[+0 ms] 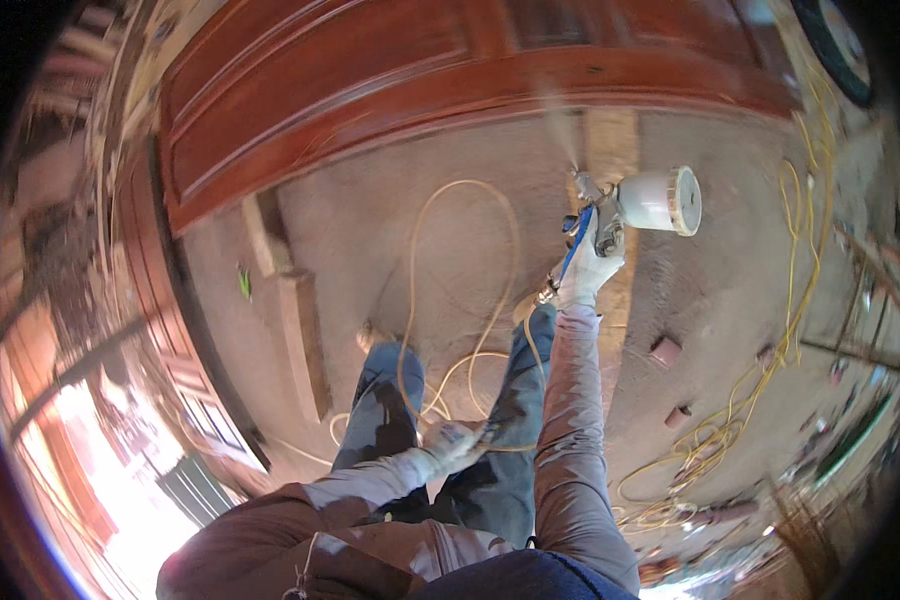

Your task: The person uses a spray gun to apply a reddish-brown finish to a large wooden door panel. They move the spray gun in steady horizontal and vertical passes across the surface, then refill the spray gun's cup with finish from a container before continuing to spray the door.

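Note:
My right hand [594, 270], in a pale glove, is closed around the handle of a blue and metal spray gun [586, 188] with a white cup [646, 202] on its side. A thin mist leaves its nozzle toward the edge of a glossy reddish-brown panelled wooden door [320, 90]. From the gun's handle a pale yellow air hose [516, 240] runs down and loops over the floor. Close to my thighs, my left hand [448, 445], also gloved, is closed on a length of that hose. Its fingertips are partly hidden.
Wooden blocks [303, 345] lie at the left, and a plank [615, 150] extends beneath the door. Another panelled door [170, 310] stands far left. Tangled yellow hose [705, 450], brick pieces [665, 350] and scattered debris cover the right side. A wheel [840, 45] is at the upper right.

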Demonstrator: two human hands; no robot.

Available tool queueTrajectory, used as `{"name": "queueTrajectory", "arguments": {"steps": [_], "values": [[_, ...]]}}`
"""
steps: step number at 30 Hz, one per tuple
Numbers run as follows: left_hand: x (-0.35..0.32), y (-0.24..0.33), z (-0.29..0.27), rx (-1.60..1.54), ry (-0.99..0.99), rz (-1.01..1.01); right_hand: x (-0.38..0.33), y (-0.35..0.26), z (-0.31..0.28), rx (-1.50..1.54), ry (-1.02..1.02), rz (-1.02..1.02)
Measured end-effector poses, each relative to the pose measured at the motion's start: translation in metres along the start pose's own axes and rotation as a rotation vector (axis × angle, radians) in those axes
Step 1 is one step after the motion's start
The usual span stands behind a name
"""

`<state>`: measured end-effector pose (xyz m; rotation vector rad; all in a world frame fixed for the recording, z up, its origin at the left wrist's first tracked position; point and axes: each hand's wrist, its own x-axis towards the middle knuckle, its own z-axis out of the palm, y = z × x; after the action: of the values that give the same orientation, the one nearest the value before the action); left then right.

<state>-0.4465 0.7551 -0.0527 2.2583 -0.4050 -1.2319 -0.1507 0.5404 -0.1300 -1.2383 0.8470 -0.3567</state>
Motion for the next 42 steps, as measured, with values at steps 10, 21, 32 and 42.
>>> {"name": "queueTrajectory", "arguments": {"steps": [10,21,32,42], "values": [[-0.167,-0.15,-0.067,-0.059,0.318,-0.254,-0.228,0.115,0.172,-0.158,-0.429,-0.018],[-0.182,-0.205,0.005,-0.323,0.415,-0.613,-0.314,0.148,0.216,-0.235,-0.503,-0.119],[-0.18,-0.237,0.017,-0.395,0.394,-0.589,-0.386,0.208,0.313,-0.226,-0.532,-0.229],[-0.203,-0.286,-0.004,-0.529,0.436,-0.581,-0.547,0.302,0.483,-0.134,-0.893,-0.426]]}}
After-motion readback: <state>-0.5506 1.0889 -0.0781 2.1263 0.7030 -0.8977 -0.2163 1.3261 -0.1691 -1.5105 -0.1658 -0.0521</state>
